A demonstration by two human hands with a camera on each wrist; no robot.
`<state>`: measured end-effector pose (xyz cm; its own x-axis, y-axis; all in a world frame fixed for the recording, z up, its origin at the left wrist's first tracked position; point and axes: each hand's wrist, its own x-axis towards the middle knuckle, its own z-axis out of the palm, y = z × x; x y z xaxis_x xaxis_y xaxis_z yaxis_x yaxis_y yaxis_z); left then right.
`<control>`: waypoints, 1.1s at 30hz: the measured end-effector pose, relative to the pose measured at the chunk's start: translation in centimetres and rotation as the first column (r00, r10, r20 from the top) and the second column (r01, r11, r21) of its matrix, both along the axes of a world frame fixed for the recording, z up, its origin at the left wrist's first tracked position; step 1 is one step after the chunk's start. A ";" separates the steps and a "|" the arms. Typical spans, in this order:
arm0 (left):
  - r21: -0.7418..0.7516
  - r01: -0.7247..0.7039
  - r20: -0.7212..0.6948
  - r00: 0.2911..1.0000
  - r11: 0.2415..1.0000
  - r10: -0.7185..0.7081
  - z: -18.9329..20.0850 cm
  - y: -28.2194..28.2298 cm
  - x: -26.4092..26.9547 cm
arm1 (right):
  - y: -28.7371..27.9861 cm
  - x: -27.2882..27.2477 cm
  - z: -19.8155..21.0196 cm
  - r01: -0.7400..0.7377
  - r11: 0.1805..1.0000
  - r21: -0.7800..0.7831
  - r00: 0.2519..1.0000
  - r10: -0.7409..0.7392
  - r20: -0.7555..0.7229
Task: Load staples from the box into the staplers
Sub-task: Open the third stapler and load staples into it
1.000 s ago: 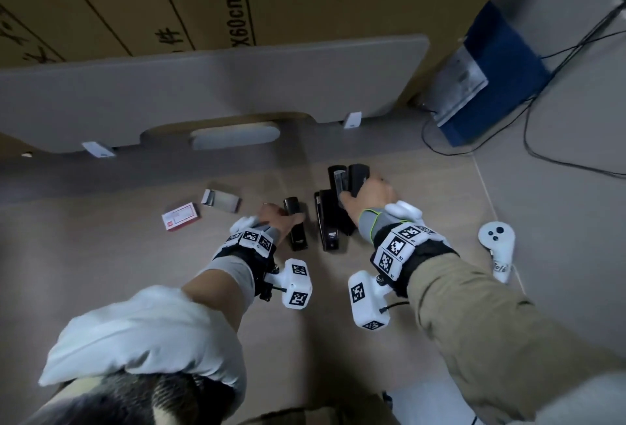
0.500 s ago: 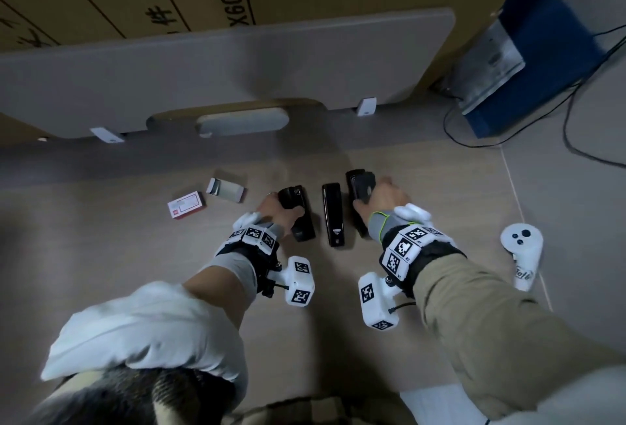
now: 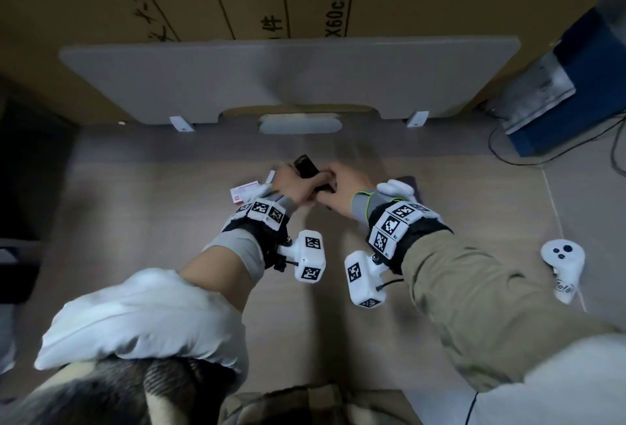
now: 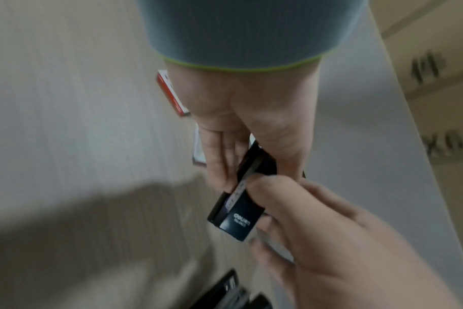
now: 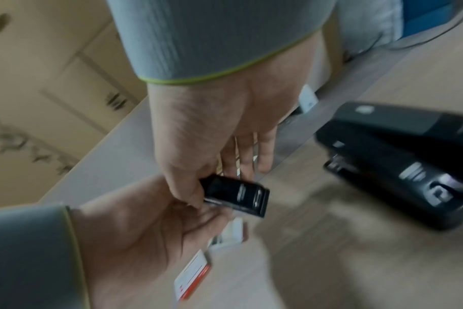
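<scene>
At the left of the wooden table (image 3: 142, 221) lies the red-and-white staple box (image 3: 244, 191), flat on the surface and just left of the hands, with a pale, open-looking tray (image 5: 231, 233) beside it; whether staples sit in that tray is too blurred to tell. Next comes the left hand (image 3: 291, 187), its fingers and thumb wrapped along the sides of a small black stapler (image 3: 306, 167) that is lifted off the table, its far end poking out beyond the knuckles. The right hand (image 3: 342, 187) meets it from the right, thumb and fingertips pinched on the stapler's near end, where a strip of metal shows between the black halves. My reading is that the person is prying it open to reach the magazine.

The hazards from here, as I judge them: both grips sit on a short, glossy body, so a hard pull could make it slip and drop onto the box or tray and scatter any staples. If a sprung part lets go suddenly, it may snap back on the right fingertips (image 4: 262, 184). Further right, two larger black staplers (image 5: 399, 158) lie on the table close to the right wrist; a sweeping elbow or wrist mount could knock them. A white controller (image 3: 562, 265) rests at the far right, well apart
</scene>
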<state>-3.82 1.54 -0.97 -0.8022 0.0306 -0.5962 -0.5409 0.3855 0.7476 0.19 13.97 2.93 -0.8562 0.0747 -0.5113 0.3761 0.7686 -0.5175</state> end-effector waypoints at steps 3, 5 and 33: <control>0.088 -0.149 0.063 0.988 0.985 0.144 0.6 -3.7 0.2 | -3.9 -0.4 -0.6 -0.025 1.000 -0.014 0.998 0.024 -0.062; 0.223 -0.177 0.151 0.978 0.959 0.145 0.9 -6.9 0.7 | -6.6 -0.9 -0.8 -0.045 0.998 0.044 0.997 0.048 -0.060; 0.016 -0.607 0.172 0.785 0.795 0.596 -5.0 -22.5 3.7 | -11.9 -0.3 -2.4 -0.188 0.980 0.068 0.970 0.174 0.169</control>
